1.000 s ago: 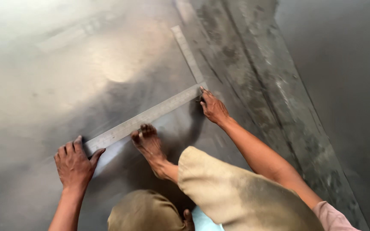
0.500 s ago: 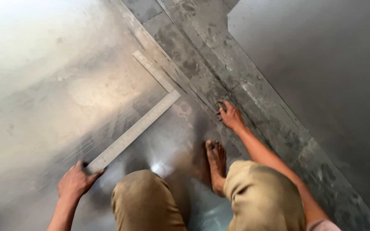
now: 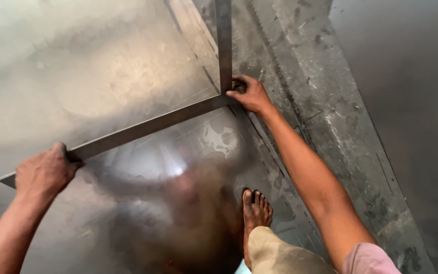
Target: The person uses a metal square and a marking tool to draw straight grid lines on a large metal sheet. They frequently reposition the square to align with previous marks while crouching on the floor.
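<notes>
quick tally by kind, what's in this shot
hands: 2, left hand and right hand, both on the square
metal L-shaped square: 1
shiny metal sheet: 1
bare foot: 1
total: 5

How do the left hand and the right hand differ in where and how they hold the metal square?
The left hand grips the far end of the long arm of the metal square, fingers curled over its edge; the right hand presses at the corner where the two arms meet. The left hand sits low and left in the view, over the shiny sheet; the right hand sits higher, near the sheet's edge. Both are bare and touch the square.
</notes>
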### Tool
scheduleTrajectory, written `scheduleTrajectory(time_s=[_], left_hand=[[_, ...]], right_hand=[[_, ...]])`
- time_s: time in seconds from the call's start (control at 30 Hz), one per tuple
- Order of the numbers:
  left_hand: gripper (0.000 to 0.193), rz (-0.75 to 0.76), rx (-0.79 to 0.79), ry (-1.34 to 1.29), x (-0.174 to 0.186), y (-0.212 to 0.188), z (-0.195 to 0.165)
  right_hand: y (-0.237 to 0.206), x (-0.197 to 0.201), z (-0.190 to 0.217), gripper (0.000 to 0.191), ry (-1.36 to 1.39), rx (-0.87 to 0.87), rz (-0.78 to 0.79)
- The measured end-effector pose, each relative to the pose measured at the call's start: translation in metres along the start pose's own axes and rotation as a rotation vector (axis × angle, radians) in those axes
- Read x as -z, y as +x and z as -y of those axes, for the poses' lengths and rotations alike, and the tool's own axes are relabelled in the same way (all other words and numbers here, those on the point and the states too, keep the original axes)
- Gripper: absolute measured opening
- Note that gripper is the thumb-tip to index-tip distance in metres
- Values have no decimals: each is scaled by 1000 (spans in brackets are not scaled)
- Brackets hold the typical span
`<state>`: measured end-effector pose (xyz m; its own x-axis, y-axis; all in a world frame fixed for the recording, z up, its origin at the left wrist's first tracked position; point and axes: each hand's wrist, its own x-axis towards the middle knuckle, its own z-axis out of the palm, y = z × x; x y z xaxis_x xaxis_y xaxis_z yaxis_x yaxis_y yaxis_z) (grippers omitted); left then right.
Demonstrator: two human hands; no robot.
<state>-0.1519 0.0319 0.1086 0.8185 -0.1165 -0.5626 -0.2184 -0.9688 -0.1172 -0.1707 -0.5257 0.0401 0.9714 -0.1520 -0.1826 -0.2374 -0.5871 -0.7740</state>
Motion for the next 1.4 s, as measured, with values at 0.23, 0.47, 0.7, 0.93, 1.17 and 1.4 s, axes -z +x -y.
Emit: scheduleTrajectory(time_s=[0.23,0.47,0.7,0.93,1.17,1.4], left_hand=[[59,-410,-140,-289,-43,13,-57],[68,-310,-149,-303,-57,28,-53],[76,-217,-122,-165,-70,41,-53],[78,-220,-153,-194,-74,45,-54],[81,-214,-97,-224,-80,48,-57],[75,-240,-115,-264,-83,46,-55]], right_hand=[[42,-17,28,40,-20,31,160],[13,10,24,41,-51,24,-24],[-44,35,16,28,-196,51,-22],[-66,11,28,19,-276,279,15],[-59,-5,26,17,-306,275,64],[-33,-17,35,22,-229,390,157]])
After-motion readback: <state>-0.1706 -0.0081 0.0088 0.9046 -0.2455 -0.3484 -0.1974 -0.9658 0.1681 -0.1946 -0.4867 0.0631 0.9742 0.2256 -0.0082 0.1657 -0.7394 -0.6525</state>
